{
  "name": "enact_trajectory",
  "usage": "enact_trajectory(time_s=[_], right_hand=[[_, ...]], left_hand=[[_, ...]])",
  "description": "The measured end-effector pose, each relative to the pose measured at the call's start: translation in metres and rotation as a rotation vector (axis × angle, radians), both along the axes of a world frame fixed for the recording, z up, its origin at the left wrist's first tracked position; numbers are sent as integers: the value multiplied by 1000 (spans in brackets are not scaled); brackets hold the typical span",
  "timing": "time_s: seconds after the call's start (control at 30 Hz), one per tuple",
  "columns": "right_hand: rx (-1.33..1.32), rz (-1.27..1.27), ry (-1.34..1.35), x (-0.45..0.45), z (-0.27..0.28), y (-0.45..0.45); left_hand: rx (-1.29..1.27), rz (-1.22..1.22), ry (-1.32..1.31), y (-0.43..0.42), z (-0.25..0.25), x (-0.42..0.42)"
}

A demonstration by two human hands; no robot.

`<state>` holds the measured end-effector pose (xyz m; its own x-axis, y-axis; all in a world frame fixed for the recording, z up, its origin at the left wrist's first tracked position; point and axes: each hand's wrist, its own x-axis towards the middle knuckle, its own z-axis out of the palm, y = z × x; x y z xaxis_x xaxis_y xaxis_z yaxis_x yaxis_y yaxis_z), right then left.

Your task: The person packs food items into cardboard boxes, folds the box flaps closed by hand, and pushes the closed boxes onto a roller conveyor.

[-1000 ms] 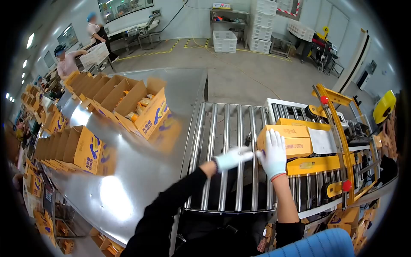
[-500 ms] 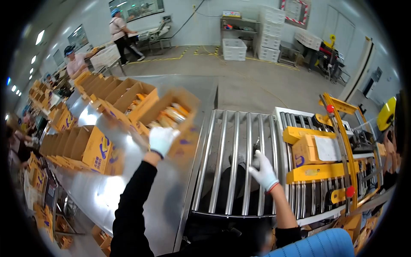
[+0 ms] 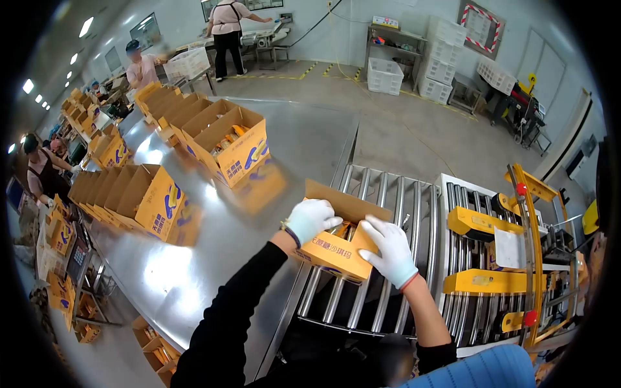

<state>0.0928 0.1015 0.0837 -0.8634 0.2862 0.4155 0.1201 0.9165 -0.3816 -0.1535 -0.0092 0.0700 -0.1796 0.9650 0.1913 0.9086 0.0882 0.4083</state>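
Observation:
An open yellow cardboard box, printed with purple lettering, rests on the metal rollers before me. Orange-wrapped packets show inside it. My left hand, white-gloved, grips the box's left end, its fingertips reaching over the opening. At the opposite end, my right hand, also gloved, is closed on the cardboard flap. Just above the right hand a thin shiny metal piece shows; whether the hand holds it, I cannot tell.
Rows of open yellow boxes stand on the steel table to the left. On the right is a machine with yellow side guides and a box between them. White crates stand at the back, and co-workers are farther off.
The box has come from the table's row onto the rollers with my left hand. My right hand has met its right end. The box in the machine has moved farther in.

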Motion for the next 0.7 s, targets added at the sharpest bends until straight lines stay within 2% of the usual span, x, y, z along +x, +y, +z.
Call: enact_trajectory(time_s=[0.03,0.07,0.1,0.13,0.17,0.2,0.23,0.3,0.33,0.37,0.43,0.47,0.53,0.57,0.6,0.63,0.7], right_hand=[[175,-44,-33,-9,11,-2],[250,-154,-21,-19,23,-10],[321,-258,-6,-26,29,-16],[236,-269,54,-32,17,-19],[263,-235,75,-29,16,-28],[164,-183,49,-19,14,-42],[66,-133,18,-8,8,-56],[121,-148,-133,12,-15,-54],[116,-190,-162,25,-14,-47],[116,-227,-188,34,-8,-39],[160,-364,-284,48,-9,-15],[209,-441,-316,51,-10,-3],[234,-534,-332,58,-14,23],[253,-519,-312,59,-19,37],[445,-525,-243,74,-58,83],[628,-507,-165,77,-95,119],[300,-554,-371,80,-29,77]], left_hand=[[25,9,165,2,-2,1],[201,79,112,-4,-3,1],[193,98,119,-13,-5,2],[355,314,25,-24,-7,3],[520,529,-61,-36,-8,4],[386,622,-364,-39,-26,-5],[557,472,-507,-40,-58,-17],[498,456,-453,-35,-49,-11],[459,482,-520,-26,-43,-1],[334,545,-505,-13,-38,10],[531,705,-994,37,-47,49],[501,581,-811,48,-32,76],[365,179,-950,88,-37,130],[581,279,-647,124,-85,178],[32,92,-911,92,-28,181],[338,-252,-1087,115,-88,207],[140,-247,-1214,94,-110,223]])
